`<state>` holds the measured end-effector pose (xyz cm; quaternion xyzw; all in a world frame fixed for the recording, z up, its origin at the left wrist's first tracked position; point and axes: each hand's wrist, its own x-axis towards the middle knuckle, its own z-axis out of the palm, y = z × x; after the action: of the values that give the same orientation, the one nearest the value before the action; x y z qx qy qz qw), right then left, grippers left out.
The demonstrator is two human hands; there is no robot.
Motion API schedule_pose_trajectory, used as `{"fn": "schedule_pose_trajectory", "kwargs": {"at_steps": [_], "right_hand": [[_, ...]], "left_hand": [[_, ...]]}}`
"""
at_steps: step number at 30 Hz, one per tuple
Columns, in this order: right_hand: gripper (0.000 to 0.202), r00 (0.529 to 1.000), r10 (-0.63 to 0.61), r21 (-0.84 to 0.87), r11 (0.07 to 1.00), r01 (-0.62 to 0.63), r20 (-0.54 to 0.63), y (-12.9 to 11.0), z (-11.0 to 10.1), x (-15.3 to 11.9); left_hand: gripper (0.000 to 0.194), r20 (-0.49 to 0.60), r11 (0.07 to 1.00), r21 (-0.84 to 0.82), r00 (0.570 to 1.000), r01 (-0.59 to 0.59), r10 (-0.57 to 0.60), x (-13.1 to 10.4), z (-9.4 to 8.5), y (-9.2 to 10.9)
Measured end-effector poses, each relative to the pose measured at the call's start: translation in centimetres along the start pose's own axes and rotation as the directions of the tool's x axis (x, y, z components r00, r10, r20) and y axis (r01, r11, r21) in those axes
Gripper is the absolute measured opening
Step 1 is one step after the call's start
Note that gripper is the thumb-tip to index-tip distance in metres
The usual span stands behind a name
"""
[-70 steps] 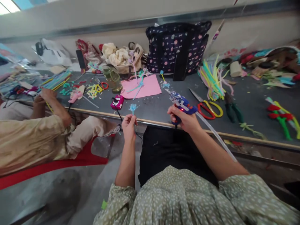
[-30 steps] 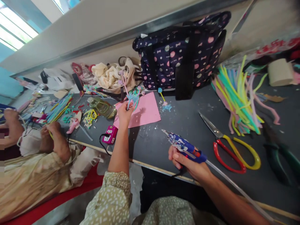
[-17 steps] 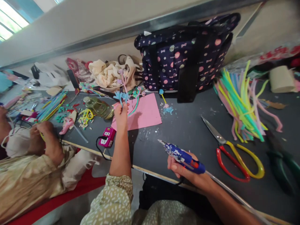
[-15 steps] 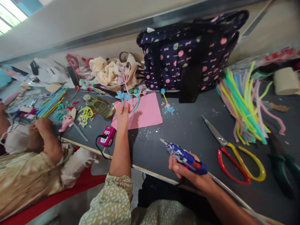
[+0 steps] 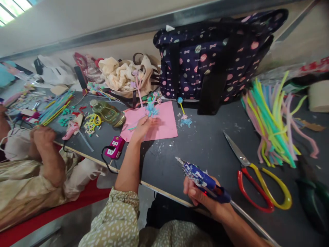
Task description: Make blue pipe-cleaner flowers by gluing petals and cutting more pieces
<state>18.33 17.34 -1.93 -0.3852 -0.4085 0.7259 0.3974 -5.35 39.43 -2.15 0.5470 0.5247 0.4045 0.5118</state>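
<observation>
My left hand (image 5: 144, 127) is closed over the pink sheet (image 5: 167, 120), pinching a blue pipe-cleaner flower (image 5: 152, 109); a thin green stem pokes out left of the fingers. Some of its fingers are blurred. Wrapped around a blue glue gun (image 5: 199, 176) is my right hand (image 5: 203, 193), near the table's front edge. The gun's nozzle points up and left, a red light glows on its body, and a clear glue stick (image 5: 249, 216) sticks out behind. A small blue-and-yellow piece (image 5: 181, 104) lies beside the sheet, above a light-blue tuft (image 5: 186, 121).
Open scissors (image 5: 246, 164) and a bundle of pipe cleaners (image 5: 275, 123) lie on the right. A dark patterned bag (image 5: 190, 65) stands at the back. Left are a bottle (image 5: 108, 113), a magenta power socket (image 5: 115, 147) and a co-worker's hands (image 5: 42, 137).
My left hand has tilted the blue flower to the right and lower over the pink sheet; its green stem now points left. My right hand keeps the glue gun nearly in place.
</observation>
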Motion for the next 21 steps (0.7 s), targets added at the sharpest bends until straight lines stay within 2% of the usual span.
{"fn": "schedule_pose_trajectory", "kwargs": {"at_steps": [1, 2, 4, 6, 8, 11, 12, 14, 16, 17, 19, 21], "right_hand": [[0.031, 1.000, 0.003, 0.004, 1.000, -0.003, 0.009, 0.1, 0.0, 0.0], [0.031, 1.000, 0.001, 0.001, 1.000, -0.001, 0.017, 0.1, 0.0, -0.1], [0.030, 1.000, -0.017, -0.005, 1.000, 0.017, 0.015, 0.3, -0.1, -0.1], [0.028, 0.999, -0.039, -0.017, 0.999, 0.039, 0.007, 0.3, -0.1, -0.1], [0.027, 0.999, -0.051, -0.027, 0.998, 0.052, 0.008, 0.3, 0.0, -0.1], [0.029, 0.999, -0.037, -0.047, 0.998, 0.037, 0.019, 0.0, 0.2, 0.1], [0.030, 0.999, -0.034, -0.052, 0.998, 0.035, 0.025, -0.1, 0.3, 0.2], [0.030, 0.999, -0.034, -0.067, 0.997, 0.037, 0.039, -0.2, 0.4, 0.3], [0.030, 0.998, -0.038, -0.082, 0.996, 0.042, 0.043, -0.2, 0.4, 0.3], [0.030, 0.999, -0.037, -0.089, 0.995, 0.041, 0.039, -0.2, 0.4, 0.2], [0.029, 0.999, -0.034, -0.091, 0.995, 0.036, 0.025, -0.1, 0.3, 0.1], [0.029, 0.999, -0.037, -0.084, 0.996, 0.038, 0.008, -0.1, 0.3, 0.1]], "left_hand": [[0.031, 0.101, 0.993, -0.121, 0.995, 0.018, -0.006, -0.2, 0.5, 0.4], [0.032, 0.130, 0.977, -0.214, 0.991, 0.003, 0.025, -0.3, 1.0, 0.8], [0.033, 0.070, 0.953, -0.295, 0.993, -0.070, 0.094, -0.3, 1.5, 0.9], [0.033, 0.014, 0.963, -0.256, 0.995, -0.090, 0.097, 0.1, 1.5, 0.3], [0.033, -0.027, 0.987, -0.147, 0.998, -0.058, 0.055, 0.7, 1.2, -0.8], [0.032, -0.155, 0.995, -0.026, 0.983, -0.101, 0.096, 1.1, 1.2, -1.8], [0.031, -0.162, 0.995, -0.030, 0.982, -0.098, 0.092, 1.1, 1.4, -1.8], [0.032, -0.072, 0.992, -0.122, 0.997, -0.039, 0.031, 0.5, 2.2, -1.2], [0.032, 0.151, 0.955, -0.287, 0.988, 0.069, -0.026, -0.2, 3.0, -0.3], [0.033, 0.194, 0.938, -0.338, 0.981, 0.071, -0.005, -0.4, 3.2, 0.1], [0.033, 0.123, 0.926, -0.378, 0.990, -0.017, 0.068, -0.6, 3.2, 0.4], [0.032, -0.007, 0.950, -0.299, 0.995, -0.095, 0.097, -0.2, 2.5, -0.1]]}}
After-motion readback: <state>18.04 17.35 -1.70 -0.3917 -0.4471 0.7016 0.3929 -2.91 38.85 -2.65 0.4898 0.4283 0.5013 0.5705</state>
